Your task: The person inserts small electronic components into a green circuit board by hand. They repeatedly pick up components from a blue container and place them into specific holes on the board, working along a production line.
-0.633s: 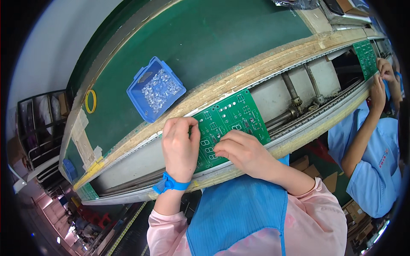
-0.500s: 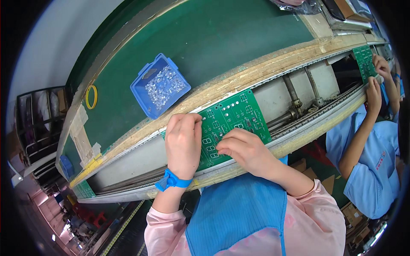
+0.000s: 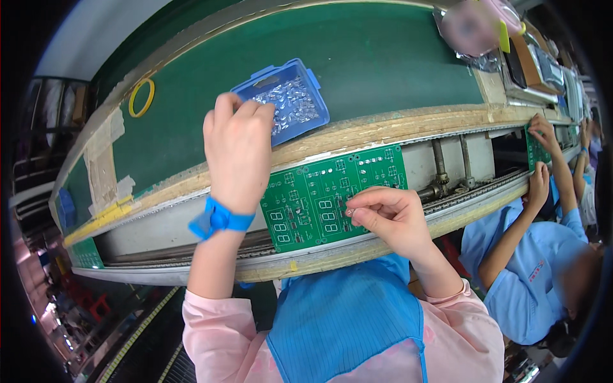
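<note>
A green circuit board with printed digit outlines and several small white parts lies across the rail channel in front of me. My right hand is above the board's right half, thumb and forefinger pinched on a small clear component with thin leads. Farther back, my left hand is at the near left side of a blue plastic bin. Its fingers are bent and close together, with the tips partly hidden at the bin's edge. Many small clear components lie in the bin. A blue wrist strap circles my left wrist.
A yellow ring of tape lies at the far left of the green table. Wooden edging borders the channel, where metal rods show. At right, a co-worker in light blue handles another green board.
My left hand has gone from the board to the bin. My right hand has lifted slightly, showing the small component in its pinch. The view has shifted, and the co-worker's hands have moved.
</note>
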`<state>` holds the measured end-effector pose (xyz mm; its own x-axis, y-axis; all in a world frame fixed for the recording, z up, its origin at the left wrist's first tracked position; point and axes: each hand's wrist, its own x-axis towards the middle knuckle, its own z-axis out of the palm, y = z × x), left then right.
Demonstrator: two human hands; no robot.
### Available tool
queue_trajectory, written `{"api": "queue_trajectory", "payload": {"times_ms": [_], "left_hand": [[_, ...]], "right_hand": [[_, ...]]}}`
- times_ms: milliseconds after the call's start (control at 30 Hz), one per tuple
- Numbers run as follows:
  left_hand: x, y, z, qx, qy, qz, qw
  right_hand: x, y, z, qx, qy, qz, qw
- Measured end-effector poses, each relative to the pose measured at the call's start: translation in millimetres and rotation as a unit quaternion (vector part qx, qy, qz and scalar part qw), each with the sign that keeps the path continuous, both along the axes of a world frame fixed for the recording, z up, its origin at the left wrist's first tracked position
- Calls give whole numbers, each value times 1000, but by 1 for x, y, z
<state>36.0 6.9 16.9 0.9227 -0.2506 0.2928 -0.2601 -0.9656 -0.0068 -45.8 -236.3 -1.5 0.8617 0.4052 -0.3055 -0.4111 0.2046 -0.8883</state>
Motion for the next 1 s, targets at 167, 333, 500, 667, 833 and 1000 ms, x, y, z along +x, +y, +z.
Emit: {"api": "queue_trajectory", "payload": {"times_ms": [167, 333, 500, 667, 833, 1000], "left_hand": [[10, 3, -3, 52, 42, 23, 997], [8, 3, -9, -5, 23, 12, 1000], [11, 8, -14, -72, -25, -32, 997], [18, 12, -21, -177, -72, -117, 975], [16, 16, -22, -236, -73, -112, 963], [5, 22, -10, -265, -95, -97, 955]], "right_hand": [[5, 8, 8, -39, -67, 6, 997], [14, 17, 9, -160, -276, 22, 948], [22, 26, 15, -233, -378, 58, 894], [37, 33, 9, -280, -456, 78, 842], [56, 41, 3, -333, -520, 85, 782], [65, 47, -5, -355, -512, 129, 771]]}}
